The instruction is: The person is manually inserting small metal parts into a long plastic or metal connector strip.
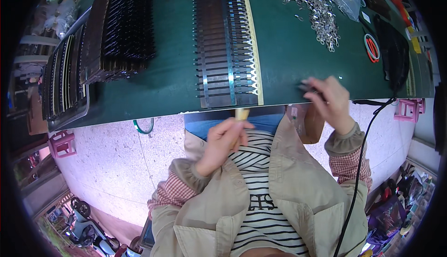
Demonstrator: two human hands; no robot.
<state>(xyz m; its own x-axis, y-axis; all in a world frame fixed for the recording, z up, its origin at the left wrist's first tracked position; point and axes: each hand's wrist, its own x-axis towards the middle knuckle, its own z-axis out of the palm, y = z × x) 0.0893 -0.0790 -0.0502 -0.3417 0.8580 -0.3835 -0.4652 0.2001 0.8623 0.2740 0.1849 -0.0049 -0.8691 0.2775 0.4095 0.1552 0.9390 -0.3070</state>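
Rack [226,47] of dark strips lies flat mid-bench [279,61], long axis running away from the person, strips crosswise, pale band along its right edge. Wooden handle [241,114] at near edge, pointing toward rack. Black stacks [116,24] to left, metal clips [316,10] far right, cable [368,131] off bench edge. Left hand [223,143] closed round handle. Right hand [328,101] curled on small dark piece [305,88] at bench edge; blurred.

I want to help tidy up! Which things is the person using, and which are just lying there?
In use:
left hand gripping a pale wooden handle
right hand on a small dark piece
rack of dark strips

Lying about:
heap of silver metal bits
black stacked racks
red ring
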